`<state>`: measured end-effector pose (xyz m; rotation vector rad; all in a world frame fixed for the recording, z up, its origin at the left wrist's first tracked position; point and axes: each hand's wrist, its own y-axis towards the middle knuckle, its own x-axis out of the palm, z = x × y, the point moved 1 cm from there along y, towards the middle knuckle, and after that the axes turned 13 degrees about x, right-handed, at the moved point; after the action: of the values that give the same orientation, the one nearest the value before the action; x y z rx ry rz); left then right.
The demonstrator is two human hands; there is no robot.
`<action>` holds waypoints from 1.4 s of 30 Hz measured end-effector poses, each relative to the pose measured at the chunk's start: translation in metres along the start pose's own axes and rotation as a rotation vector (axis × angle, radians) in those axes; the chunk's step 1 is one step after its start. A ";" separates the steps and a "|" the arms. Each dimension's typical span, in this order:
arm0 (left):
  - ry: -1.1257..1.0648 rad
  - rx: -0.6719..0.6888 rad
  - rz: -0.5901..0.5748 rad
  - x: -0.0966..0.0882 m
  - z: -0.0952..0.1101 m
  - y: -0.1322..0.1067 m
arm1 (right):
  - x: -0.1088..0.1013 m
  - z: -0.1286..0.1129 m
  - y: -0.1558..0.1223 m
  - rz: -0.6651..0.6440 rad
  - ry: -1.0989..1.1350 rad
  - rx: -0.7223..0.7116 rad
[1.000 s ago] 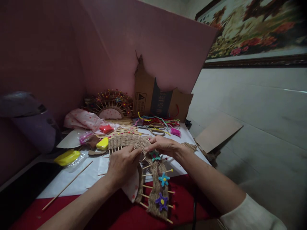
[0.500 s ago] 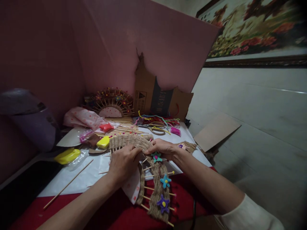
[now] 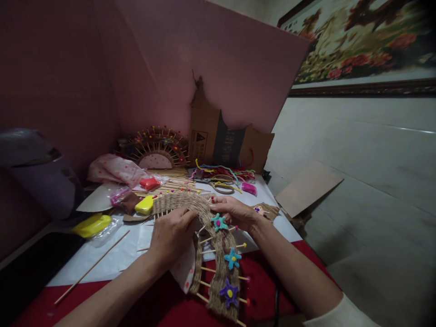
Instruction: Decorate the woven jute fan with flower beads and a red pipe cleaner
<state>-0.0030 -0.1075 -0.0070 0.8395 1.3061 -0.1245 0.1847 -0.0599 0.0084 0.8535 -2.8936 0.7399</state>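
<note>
A half-round fan woven of jute twine over wooden skewers (image 3: 190, 203) lies before me on the table. Three clay flowers sit on its right arm: a teal one (image 3: 218, 222), a blue one (image 3: 233, 258) and a purple one (image 3: 229, 293). My left hand (image 3: 172, 236) rests on the inner edge of the weave, its fingers curled and gripping the fan. My right hand (image 3: 234, 211) lies on the outer rim just above the teal flower, fingers pinched against the twine.
Yellow clay packets (image 3: 91, 225) (image 3: 145, 205), a red packet (image 3: 148, 183), a loose skewer (image 3: 91, 267), scissors (image 3: 221, 186), coloured pipe cleaners (image 3: 225, 171) and a second decorated fan (image 3: 157, 146) lie behind. A pink board (image 3: 204, 54) and torn cardboard (image 3: 221, 141) stand at the back.
My right hand has slid a little along the rim toward the teal flower. The fan has shifted slightly; the left hand keeps its hold.
</note>
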 end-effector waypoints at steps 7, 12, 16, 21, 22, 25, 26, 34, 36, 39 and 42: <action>-0.033 -0.020 0.017 -0.003 -0.002 0.005 | -0.004 0.003 0.004 0.055 0.121 -0.045; -0.118 -0.045 0.014 -0.010 -0.009 0.026 | -0.002 0.002 0.006 0.087 0.093 -0.070; -0.059 -0.059 -0.171 -0.016 -0.018 0.050 | 0.002 -0.001 0.006 0.116 0.066 -0.067; -0.229 -0.031 -0.369 -0.018 -0.036 0.071 | 0.005 -0.003 0.010 0.175 0.011 -0.031; -0.274 -0.028 -0.385 -0.017 -0.039 0.073 | 0.005 -0.004 0.012 0.183 0.003 -0.028; -0.366 -0.031 -0.377 -0.016 -0.046 0.076 | 0.005 -0.006 0.016 0.196 -0.013 -0.048; -0.386 -0.034 -0.365 -0.016 -0.048 0.076 | 0.005 -0.006 0.018 0.203 -0.023 -0.058; -0.445 -0.089 -0.306 -0.007 -0.052 0.072 | 0.006 -0.017 0.023 0.220 -0.153 -0.062; -0.455 -0.097 -0.297 -0.005 -0.052 0.072 | 0.004 -0.020 0.023 0.177 -0.184 -0.069; -0.452 -0.092 -0.275 -0.005 -0.052 0.072 | 0.001 -0.023 0.026 0.154 -0.259 -0.096; -0.449 -0.117 -0.271 -0.005 -0.052 0.071 | -0.001 -0.026 0.031 0.165 -0.346 -0.109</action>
<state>-0.0085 -0.0277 0.0297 0.4936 0.9842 -0.4226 0.1669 -0.0249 0.0174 0.8095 -3.3067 0.4776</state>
